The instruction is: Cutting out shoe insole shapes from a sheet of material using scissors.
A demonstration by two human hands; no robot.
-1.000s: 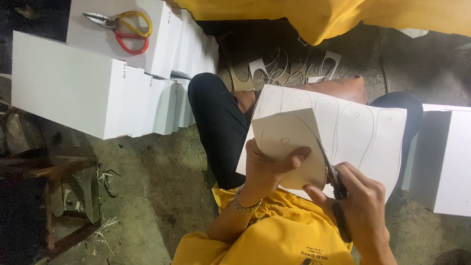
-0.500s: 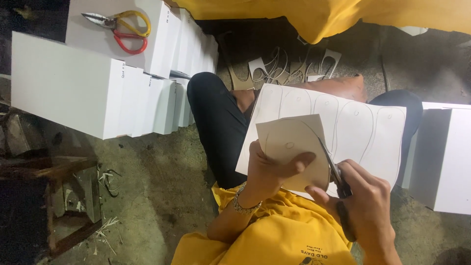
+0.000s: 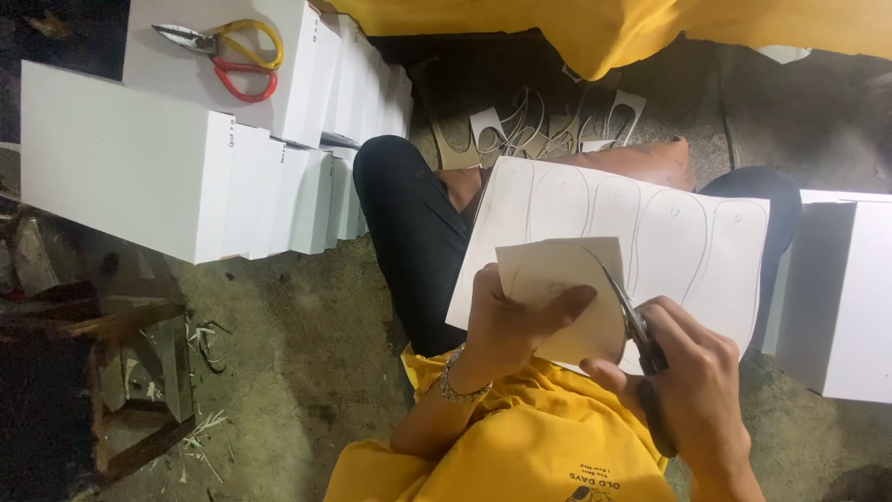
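My left hand (image 3: 506, 325) pinches a small piece of white card (image 3: 567, 297), thumb across its face, and my right hand (image 3: 701, 390) is closed around the handles of dark scissors (image 3: 636, 325), whose blades sit at the card's right edge. Beneath lies a larger white sheet (image 3: 650, 232) (marked with curved outlines) across my lap. Stacked white boxes (image 3: 139, 158) stand nearby, red-and-yellow scissors (image 3: 228, 51) resting on top.
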